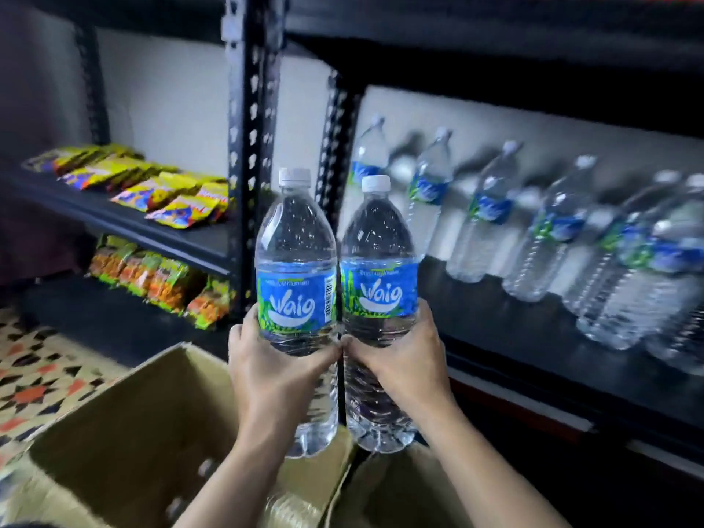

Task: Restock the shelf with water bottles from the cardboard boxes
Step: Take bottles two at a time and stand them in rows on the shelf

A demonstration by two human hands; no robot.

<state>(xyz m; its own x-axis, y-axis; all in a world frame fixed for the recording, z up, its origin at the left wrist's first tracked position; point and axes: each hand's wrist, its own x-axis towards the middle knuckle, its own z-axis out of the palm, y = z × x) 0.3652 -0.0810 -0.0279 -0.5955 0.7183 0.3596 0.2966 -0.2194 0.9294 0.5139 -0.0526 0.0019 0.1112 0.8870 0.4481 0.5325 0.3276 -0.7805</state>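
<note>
Black steel shelving, two bays, with a perforated upright (247,146) between them. We list the right bay's shelf (533,329) as the destination. It carries a row of water bottles (491,211) along the back wall, with bare board in front of them and at the near left end.

Cardboard boxes, two, open, low in the foreground: the left box (125,424) shows pale blurred shapes inside that may be caps, though we cannot be sure; only a flap of the right box (400,489) is visible.

Bottles in transit, two, full, capped, upright, side by side and touching at the labels, held above the boxes and in front of the upright. Our left hand (274,371) is wrapped round the lower body of the left bottle (295,261); our right hand (404,360) is wrapped the same way round the right bottle (377,261).

Step, as we judge it: carrying the pair from box to shelf. The next move calls for swinging both rightward past the upright, then setting them down upright on the bare board without knocking the standing row.

Obstacles: the upright, directly behind the left bottle; the shelf above, which limits headroom.

Sundries: snack packets (152,184) on the left bay's upper shelf, more packets (152,276) below, and a patterned floor (38,375).
</note>
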